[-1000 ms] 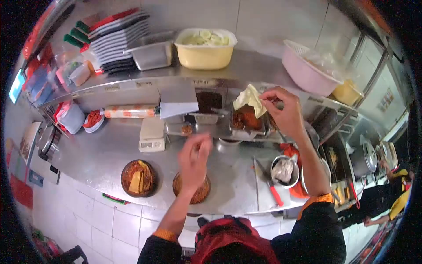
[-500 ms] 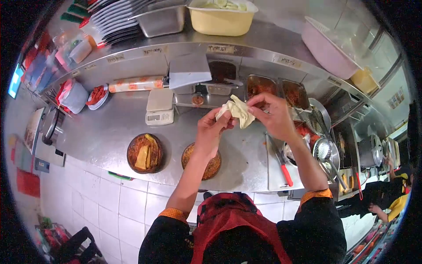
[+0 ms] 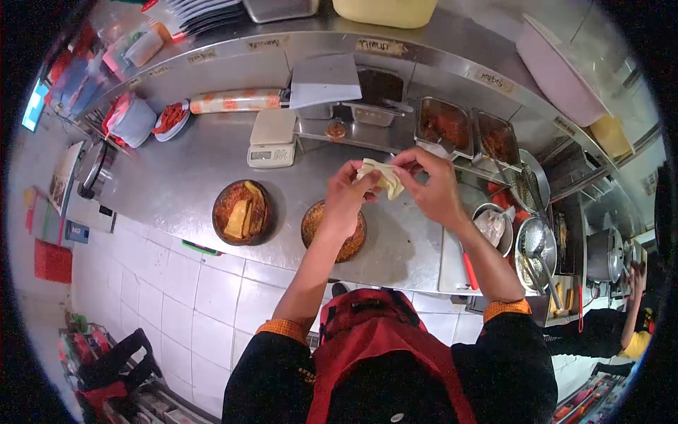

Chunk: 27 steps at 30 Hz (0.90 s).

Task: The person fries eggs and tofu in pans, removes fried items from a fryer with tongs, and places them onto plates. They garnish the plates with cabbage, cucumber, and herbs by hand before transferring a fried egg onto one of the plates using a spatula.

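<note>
Above the bowl (image 3: 333,232), wrapper (image 3: 380,177) (both fingers (image 3: 357,180) pinching)

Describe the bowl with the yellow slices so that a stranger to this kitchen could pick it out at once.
Find the long steel counter. Near its front edge, before the white scale, sit two round dark bowls of reddish-brown food. Pick the left bowl: it alone carries yellow slices, while the other bowl lies under the left hand.

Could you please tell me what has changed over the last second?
The right hand brought the pale sheet from over the trays toward the body; the left hand took hold of it too. The bowl with slices, the other bowl and the scale stayed put.
</note>
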### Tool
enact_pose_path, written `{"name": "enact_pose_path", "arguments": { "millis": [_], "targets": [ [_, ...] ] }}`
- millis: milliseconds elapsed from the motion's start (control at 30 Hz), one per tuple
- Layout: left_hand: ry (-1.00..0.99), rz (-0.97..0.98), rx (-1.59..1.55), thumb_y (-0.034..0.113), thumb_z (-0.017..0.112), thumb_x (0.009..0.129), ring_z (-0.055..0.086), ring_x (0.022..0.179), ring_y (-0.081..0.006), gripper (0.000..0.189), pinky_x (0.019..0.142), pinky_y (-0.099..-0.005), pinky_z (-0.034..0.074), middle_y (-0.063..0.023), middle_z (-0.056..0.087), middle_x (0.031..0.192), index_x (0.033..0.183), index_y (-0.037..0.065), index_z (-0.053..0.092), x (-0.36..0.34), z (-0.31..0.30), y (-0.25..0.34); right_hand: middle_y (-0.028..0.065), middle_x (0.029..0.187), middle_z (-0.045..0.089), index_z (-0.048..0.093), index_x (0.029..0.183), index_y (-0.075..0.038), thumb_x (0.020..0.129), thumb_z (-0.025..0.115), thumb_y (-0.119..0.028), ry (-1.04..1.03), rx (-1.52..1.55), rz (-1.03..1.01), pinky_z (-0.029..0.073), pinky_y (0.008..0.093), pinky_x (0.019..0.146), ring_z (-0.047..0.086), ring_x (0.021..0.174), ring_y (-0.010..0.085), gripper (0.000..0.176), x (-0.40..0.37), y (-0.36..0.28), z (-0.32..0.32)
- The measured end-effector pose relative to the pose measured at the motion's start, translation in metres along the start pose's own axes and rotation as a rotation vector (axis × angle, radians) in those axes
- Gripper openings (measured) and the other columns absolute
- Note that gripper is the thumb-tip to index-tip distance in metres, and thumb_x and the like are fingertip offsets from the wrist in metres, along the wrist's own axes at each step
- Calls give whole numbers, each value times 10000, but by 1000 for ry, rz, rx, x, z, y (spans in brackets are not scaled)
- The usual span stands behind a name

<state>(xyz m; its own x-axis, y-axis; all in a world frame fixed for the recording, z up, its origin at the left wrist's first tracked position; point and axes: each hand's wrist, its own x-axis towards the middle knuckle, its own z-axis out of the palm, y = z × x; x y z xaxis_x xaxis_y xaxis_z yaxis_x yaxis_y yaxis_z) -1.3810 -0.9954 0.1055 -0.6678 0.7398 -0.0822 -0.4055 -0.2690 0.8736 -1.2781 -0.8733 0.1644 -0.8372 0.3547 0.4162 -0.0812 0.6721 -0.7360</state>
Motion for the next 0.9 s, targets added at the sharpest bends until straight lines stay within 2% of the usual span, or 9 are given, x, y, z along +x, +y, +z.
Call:
{"name": "enact_pose_path", "arguments": {
  "millis": [100, 233, 333, 400, 533, 633, 700, 833, 900],
  "targets": [
    [-73, 7, -84, 66, 608, 793, 571, 760, -82, 124, 629, -209, 443, -15, 611, 866, 906, 72, 560, -3, -9, -11, 58, 819, 622, 582, 909, 1, 786, 607, -12, -11, 109, 55, 476, 244, 678, 587, 757, 108, 126, -4, 14, 9],
    [-44, -64, -57, 30, 603, 777, 566, 816, -93, 184, 690, -213, 439, -19, 602, 901, 954, 58, 558, -6, -22, -16, 46, 847, 598, 555, 927, 12, 803, 592, 7, -40, 219, 88, 470, 219, 690, 569, 778, 85, 130, -8, 31, 20],
    [14, -5, -10, 4, 624, 757, 556, 875, -105, 267, 745, -232, 442, -29, 588, 935, 1009, 44, 548, -8, -32, -27, 42, 847, 589, 546, 931, 11, 804, 590, 13, -35, 350, 195, 466, 215, 696, 564, 784, 78, 134, -11, 39, 30],
    [0, 19, -40, -22, 651, 731, 551, 880, -114, 331, 773, -242, 445, -36, 578, 944, 1037, 35, 538, -15, -34, -28, 39, 846, 587, 544, 931, 7, 804, 592, 12, -39, 352, 219, 464, 214, 698, 562, 782, 75, 137, -12, 43, 34],
    [-16, 6, -20, -41, 652, 728, 553, 896, -121, 347, 798, -250, 449, -45, 581, 954, 1049, 17, 532, -19, -45, -30, 33, 848, 586, 543, 926, -1, 798, 602, 13, -51, 339, 259, 460, 208, 704, 559, 780, 73, 142, -17, 54, 41],
    [11, 24, 100, -48, 631, 745, 551, 928, -127, 339, 809, -240, 450, -60, 585, 980, 1063, 0, 526, -22, -52, -29, 29, 846, 585, 545, 925, -3, 794, 606, 10, -42, 360, 279, 459, 205, 700, 557, 777, 73, 145, -20, 58, 46],
    [-41, 116, 296, 5, 656, 741, 560, 903, -120, 332, 817, -249, 434, -44, 601, 969, 1056, 7, 550, -22, -62, -34, 27, 847, 583, 547, 924, -6, 792, 608, 7, -63, 348, 270, 459, 204, 699, 557, 778, 73, 146, -22, 62, 52],
    [-18, 107, 440, 2, 625, 757, 562, 909, -130, 302, 831, -252, 431, -43, 602, 994, 1051, 2, 552, -24, -85, -37, 22, 837, 584, 552, 927, -13, 788, 611, -1, -100, 367, 294, 464, 209, 697, 560, 771, 78, 152, -25, 82, 85],
    [103, 161, 412, -87, 540, 765, 577, 880, -146, 282, 802, -252, 455, -78, 594, 985, 1038, -16, 546, -17, -114, -53, 26, 838, 585, 554, 921, -13, 785, 615, -6, -122, 352, 289, 467, 214, 696, 561, 767, 80, 149, -26, 92, 108]
  ]
}}
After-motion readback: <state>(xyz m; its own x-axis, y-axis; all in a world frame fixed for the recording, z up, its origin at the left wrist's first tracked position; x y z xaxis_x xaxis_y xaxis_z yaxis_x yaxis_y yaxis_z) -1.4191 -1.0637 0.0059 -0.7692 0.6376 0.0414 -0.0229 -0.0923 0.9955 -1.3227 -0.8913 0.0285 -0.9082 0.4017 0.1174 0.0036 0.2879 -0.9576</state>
